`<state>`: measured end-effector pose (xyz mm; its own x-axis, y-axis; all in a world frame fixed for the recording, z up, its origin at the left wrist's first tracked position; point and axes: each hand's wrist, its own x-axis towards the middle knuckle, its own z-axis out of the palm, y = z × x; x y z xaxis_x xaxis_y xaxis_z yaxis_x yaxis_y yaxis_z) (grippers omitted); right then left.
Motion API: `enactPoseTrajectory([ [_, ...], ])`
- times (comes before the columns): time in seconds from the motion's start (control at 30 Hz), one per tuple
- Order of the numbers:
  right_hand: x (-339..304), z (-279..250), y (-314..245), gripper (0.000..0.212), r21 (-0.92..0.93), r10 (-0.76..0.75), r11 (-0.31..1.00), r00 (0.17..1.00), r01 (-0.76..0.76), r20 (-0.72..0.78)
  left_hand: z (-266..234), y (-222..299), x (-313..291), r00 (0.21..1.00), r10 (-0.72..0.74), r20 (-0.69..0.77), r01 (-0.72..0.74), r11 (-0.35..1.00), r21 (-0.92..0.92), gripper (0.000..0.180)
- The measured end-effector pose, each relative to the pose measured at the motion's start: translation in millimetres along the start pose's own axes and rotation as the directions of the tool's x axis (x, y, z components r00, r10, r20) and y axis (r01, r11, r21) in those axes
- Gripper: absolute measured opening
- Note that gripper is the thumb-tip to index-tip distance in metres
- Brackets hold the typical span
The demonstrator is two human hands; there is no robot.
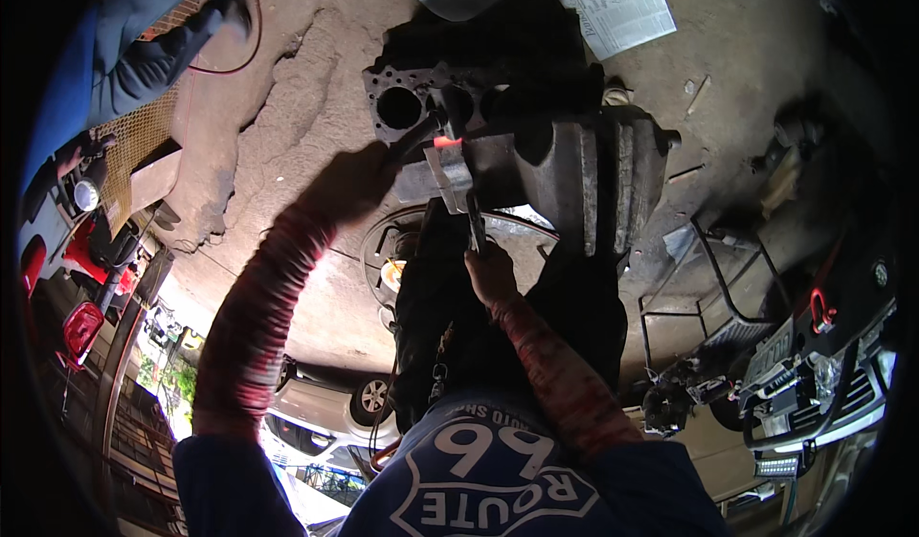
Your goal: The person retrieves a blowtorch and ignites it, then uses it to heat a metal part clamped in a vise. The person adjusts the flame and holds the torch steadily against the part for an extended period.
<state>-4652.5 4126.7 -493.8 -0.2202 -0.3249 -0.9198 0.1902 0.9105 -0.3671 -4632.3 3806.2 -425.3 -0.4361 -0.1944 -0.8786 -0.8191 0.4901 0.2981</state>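
Note:
My left hand point(356, 185) is closed round the handle of a hammer point(418, 133). Its dark head hangs over or against the far end of a flat grey metal piece point(446, 175); I cannot tell whether they touch. That end has a glowing red-orange patch point(447, 141). Closer to me, my right hand point(493, 274) grips tongs point(476, 223), whose jaws meet the near end of the piece. The piece lies over the grey top of a heavy metal block point(498, 159), like an anvil. My right fingers are partly in shadow.
Beyond the metal block stands a dark engine block point(383, 82) with round bores. A person in blue point(144, 68) is at the upper left. Printed paper point(617, 11) lies on the concrete floor. A metal frame point(713, 279) and car front parts point(814, 374) are at right, a car point(330, 403) at lower left.

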Motion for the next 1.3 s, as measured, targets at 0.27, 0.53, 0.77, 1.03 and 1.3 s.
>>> enactPoseTrajectory([
  [0.27, 3, -13, -11, 0.029, -0.016, 0.034, 0.999, 0.999, -0.033, 0.035, -100, -1, -25, 0.875, -0.311, -0.372, -0.104, 0.628, -0.771, 0.027],
  [0.53, 5, -17, -12, 0.028, -0.028, 0.078, 0.997, 0.995, -0.077, 0.055, 9, -30, -11, 0.963, 0.224, -0.149, -0.194, 0.962, 0.190, 0.017],
  [0.77, 10, -12, 3, 0.029, 0.055, 0.098, 0.993, 0.991, -0.103, 0.096, -72, -32, -30, 0.808, -0.393, -0.438, -0.189, 0.532, -0.825, 0.016],
  [1.03, 7, 0, 15, 0.031, 0.085, 0.089, 0.992, 0.992, -0.096, 0.091, 13, -21, -20, 0.977, 0.094, -0.190, -0.083, 0.994, 0.068, 0.016],
  [1.3, 7, 17, 13, 0.027, 0.097, 0.047, 0.994, 0.999, -0.044, -0.024, -91, -29, -43, 0.776, -0.342, -0.530, -0.345, 0.474, -0.810, 0.025],
])
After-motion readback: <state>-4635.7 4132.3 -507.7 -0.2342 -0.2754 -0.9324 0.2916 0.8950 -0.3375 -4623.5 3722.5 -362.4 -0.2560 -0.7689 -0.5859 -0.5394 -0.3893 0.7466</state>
